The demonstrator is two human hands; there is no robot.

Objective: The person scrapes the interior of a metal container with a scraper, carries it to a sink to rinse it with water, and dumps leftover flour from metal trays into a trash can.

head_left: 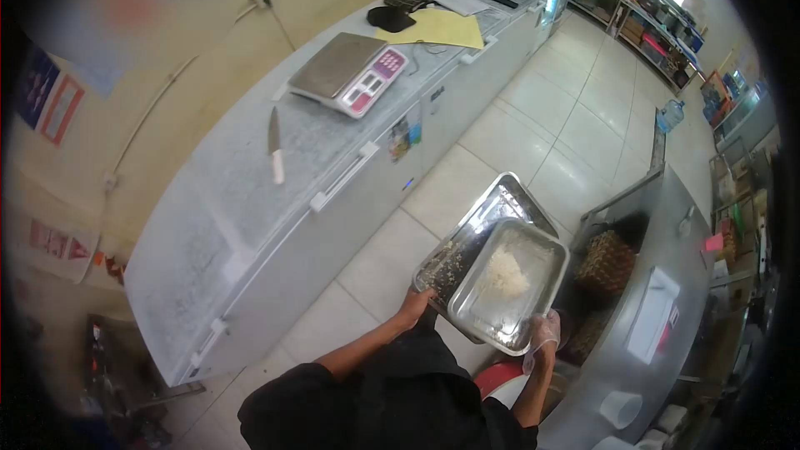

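Note:
Two metal trays are held in front of my body, one overlapping the other. The upper, lighter tray (467,304) carries a small pale heap of food (507,275) that looks like grated or crumbled bits. Beneath it, the larger dark tray (510,200) has brown crumbs scattered on its left part. My left hand (414,308) is bare and closed on the near left corner of the larger tray. A clear plastic glove covers my right hand (546,332), which grips the right near edge of the upper tray; whether it also holds the lower one is hidden.
Along the left runs a long grey counter (225,192) with a knife (276,150), a digital scale (350,73) and a yellow sheet (437,27). To the right stands a steel unit (658,233) with woven baskets (606,262) inside. A water jug (669,115) is on the tiled floor farther off.

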